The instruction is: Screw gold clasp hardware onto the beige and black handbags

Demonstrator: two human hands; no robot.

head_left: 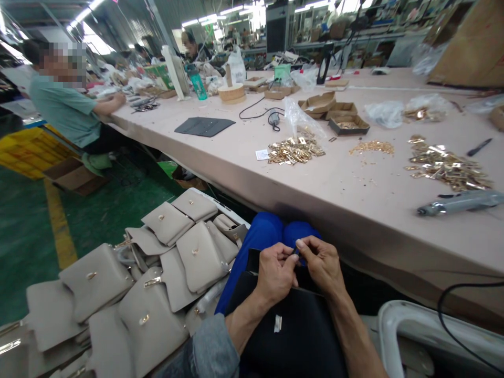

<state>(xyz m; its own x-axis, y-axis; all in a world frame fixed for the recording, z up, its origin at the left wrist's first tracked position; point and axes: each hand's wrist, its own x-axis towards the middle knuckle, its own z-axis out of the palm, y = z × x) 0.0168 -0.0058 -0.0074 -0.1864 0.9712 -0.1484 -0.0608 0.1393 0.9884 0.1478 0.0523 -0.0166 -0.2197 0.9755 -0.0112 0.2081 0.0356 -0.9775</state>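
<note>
A black bag (303, 325) lies across my lap, with a small metal fitting (277, 323) showing on its front. My left hand (274, 269) is closed over the bag's far edge, thumb and fingers pinched on a small dark piece (296, 251). From the other side my right hand (323, 261) pinches the same piece, and the two thumbs are close together. Whether this piece is part of the bag I cannot tell, as the fingers hide most of it. Blue-clad knees (268, 226) show beyond my hands.
Left of my lap, beige bags (161, 310) with gold fittings are heaped. The worktable (244, 152) bears gold metal plates (295, 151), another gold pile (449, 165), a grey power screwdriver (460, 203) and small boxes (348, 123). A white bin (388, 336) stands right; a person (71, 105) sits far left.
</note>
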